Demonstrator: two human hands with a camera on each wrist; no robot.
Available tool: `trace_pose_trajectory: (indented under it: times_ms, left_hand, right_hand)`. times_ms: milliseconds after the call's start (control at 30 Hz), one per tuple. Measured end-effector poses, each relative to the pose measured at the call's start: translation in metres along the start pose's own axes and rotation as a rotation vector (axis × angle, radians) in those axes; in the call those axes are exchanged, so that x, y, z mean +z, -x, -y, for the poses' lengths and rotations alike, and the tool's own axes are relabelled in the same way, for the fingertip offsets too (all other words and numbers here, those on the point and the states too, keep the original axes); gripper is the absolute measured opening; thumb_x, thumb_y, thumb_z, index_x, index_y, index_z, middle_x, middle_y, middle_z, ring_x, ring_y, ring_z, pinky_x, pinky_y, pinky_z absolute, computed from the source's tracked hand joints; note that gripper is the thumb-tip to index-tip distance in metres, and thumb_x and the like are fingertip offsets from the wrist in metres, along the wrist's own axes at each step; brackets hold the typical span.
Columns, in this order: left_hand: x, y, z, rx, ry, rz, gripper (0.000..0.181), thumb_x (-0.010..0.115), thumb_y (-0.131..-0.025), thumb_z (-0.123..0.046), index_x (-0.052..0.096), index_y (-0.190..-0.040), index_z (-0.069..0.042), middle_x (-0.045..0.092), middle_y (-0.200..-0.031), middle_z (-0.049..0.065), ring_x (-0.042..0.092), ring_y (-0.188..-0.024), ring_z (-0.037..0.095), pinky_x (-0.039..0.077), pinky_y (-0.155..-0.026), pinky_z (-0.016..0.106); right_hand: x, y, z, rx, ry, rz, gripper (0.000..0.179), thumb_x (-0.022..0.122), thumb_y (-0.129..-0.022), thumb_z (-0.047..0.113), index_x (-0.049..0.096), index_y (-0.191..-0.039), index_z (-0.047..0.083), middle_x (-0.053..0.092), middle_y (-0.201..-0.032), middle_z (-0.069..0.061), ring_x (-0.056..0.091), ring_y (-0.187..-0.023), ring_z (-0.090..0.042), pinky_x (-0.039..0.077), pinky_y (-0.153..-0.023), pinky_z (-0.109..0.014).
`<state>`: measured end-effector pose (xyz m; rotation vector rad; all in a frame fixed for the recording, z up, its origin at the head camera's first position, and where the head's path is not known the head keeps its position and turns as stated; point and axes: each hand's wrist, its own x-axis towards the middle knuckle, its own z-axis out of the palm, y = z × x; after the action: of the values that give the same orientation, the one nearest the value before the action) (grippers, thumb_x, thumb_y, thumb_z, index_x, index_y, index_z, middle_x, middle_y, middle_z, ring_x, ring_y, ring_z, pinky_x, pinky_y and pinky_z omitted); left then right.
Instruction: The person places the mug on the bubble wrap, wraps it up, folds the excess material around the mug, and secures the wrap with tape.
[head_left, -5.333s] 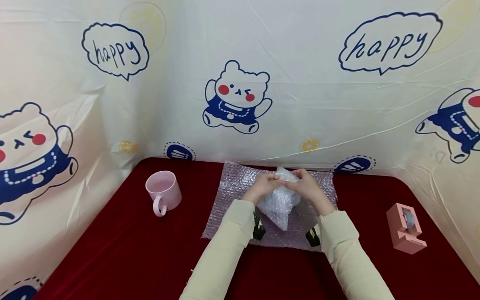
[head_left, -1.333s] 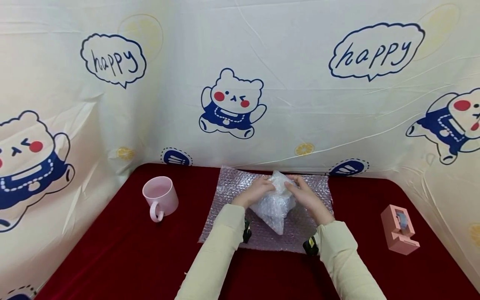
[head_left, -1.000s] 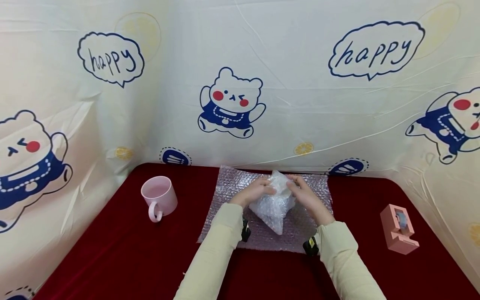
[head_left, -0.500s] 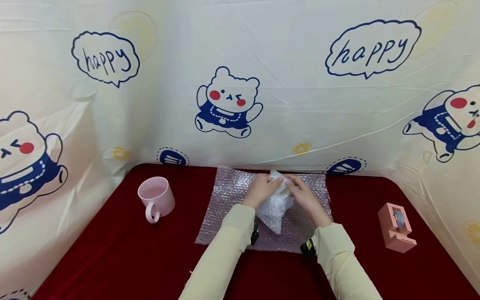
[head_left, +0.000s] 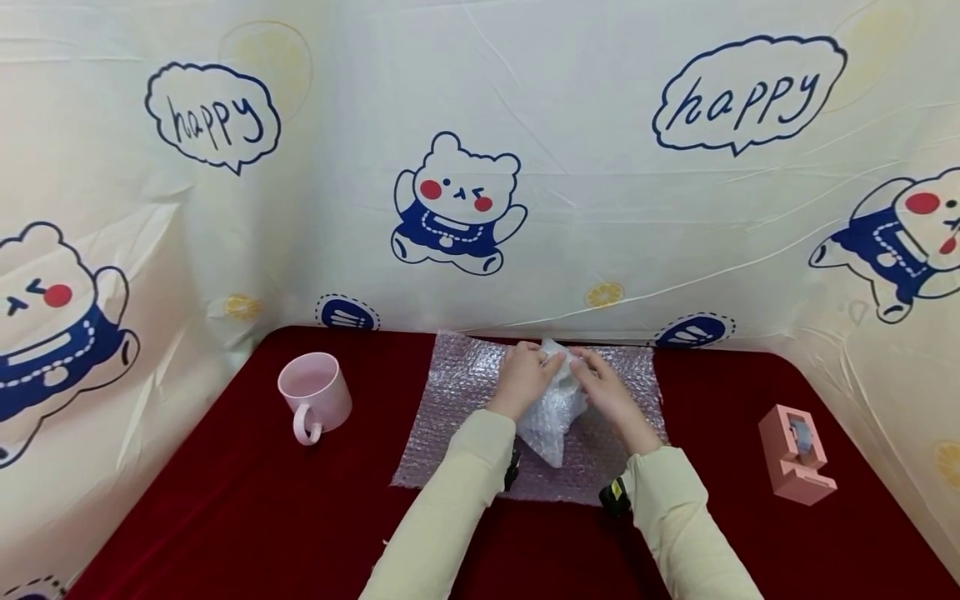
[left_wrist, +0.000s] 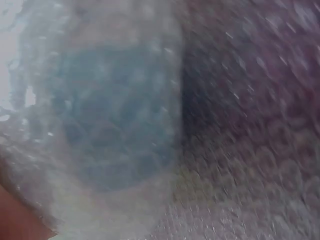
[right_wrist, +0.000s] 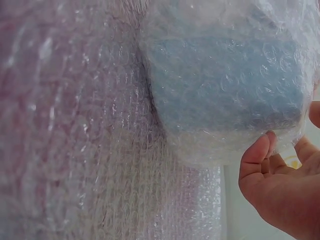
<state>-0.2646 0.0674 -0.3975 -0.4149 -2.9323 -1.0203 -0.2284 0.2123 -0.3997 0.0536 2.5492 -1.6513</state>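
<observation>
A bubble-wrapped bundle point(head_left: 551, 425) stands on a flat bubble wrap sheet point(head_left: 448, 421), tapering to a corner toward the person. Through its layers a blue band point(right_wrist: 225, 82) shows in the right wrist view; the rest of the wrapped thing is blurred by the wrap. My left hand point(head_left: 521, 380) holds the bundle's upper left side, thumb on the folded wrap. On the opposite side my right hand point(head_left: 611, 396) grips the wrap near the top, its thumb pressed against it in the right wrist view. In the left wrist view the bundle point(left_wrist: 115, 115) hides most of the left hand.
On the left of the red cloth-covered table point(head_left: 247, 500) stands a pink mug point(head_left: 322, 396), handle toward the person. At the right is a pink tape dispenser point(head_left: 797, 454) with a tape roll. A printed curtain point(head_left: 600, 167) encloses the back and sides.
Since about a second ago, my left hand has shifted right and up along the bundle, bringing its thumb closer to the right hand's. The right hand stays on its side.
</observation>
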Motion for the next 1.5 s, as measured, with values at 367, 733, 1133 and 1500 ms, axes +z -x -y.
trace_pose_trajectory:
  times_ms: [367,733,1133,1500]
  left_hand:
    - [-0.001,0.004,0.000,0.042,-0.128,-0.052,0.053,0.046,-0.098,-0.047,0.077,-0.090,-0.005,0.067,-0.119,0.010,0.055,-0.114,0.026,0.042,-0.099,0.041]
    - [-0.004,0.007,0.002,-0.007,0.122,-0.017,0.052,0.045,-0.099,-0.044,0.072,-0.091,0.000,0.066,-0.110,0.016,0.062,-0.095,0.028,0.051,-0.081,0.039]
    - [-0.022,0.014,0.011,-0.062,0.340,-0.083,0.035,0.044,-0.101,-0.032,0.060,-0.117,-0.005,0.062,-0.121,0.017,0.060,-0.109,0.033,0.048,-0.092,0.046]
    - [-0.032,0.023,0.036,-0.113,0.360,-0.037,0.047,0.034,-0.103,-0.033,0.053,-0.134,-0.004,0.055,-0.137,0.017,0.051,-0.127,0.035,0.039,-0.108,0.047]
  right_hand:
    - [0.002,0.001,0.002,0.029,0.024,-0.031,0.047,0.038,-0.104,0.029,0.034,-0.146,0.007,0.038,-0.142,-0.025,0.050,-0.110,-0.036,0.046,-0.084,-0.043]
    - [0.003,0.003,0.003,0.038,-0.001,-0.027,0.048,0.037,-0.104,0.029,0.033,-0.147,0.009,0.035,-0.146,-0.025,0.047,-0.121,-0.042,0.043,-0.096,-0.052]
    - [0.004,0.021,0.012,0.060,-0.068,-0.166,0.049,0.029,-0.105,0.019,0.026,-0.144,-0.009,0.036,-0.143,-0.035,0.049,-0.120,-0.049,0.041,-0.102,-0.053]
    - [0.022,0.047,0.019,0.075,-0.083,-0.168,0.052,0.030,-0.103,0.019,0.026,-0.143,-0.014,0.028,-0.147,-0.036,0.027,-0.138,-0.049,0.022,-0.114,-0.057]
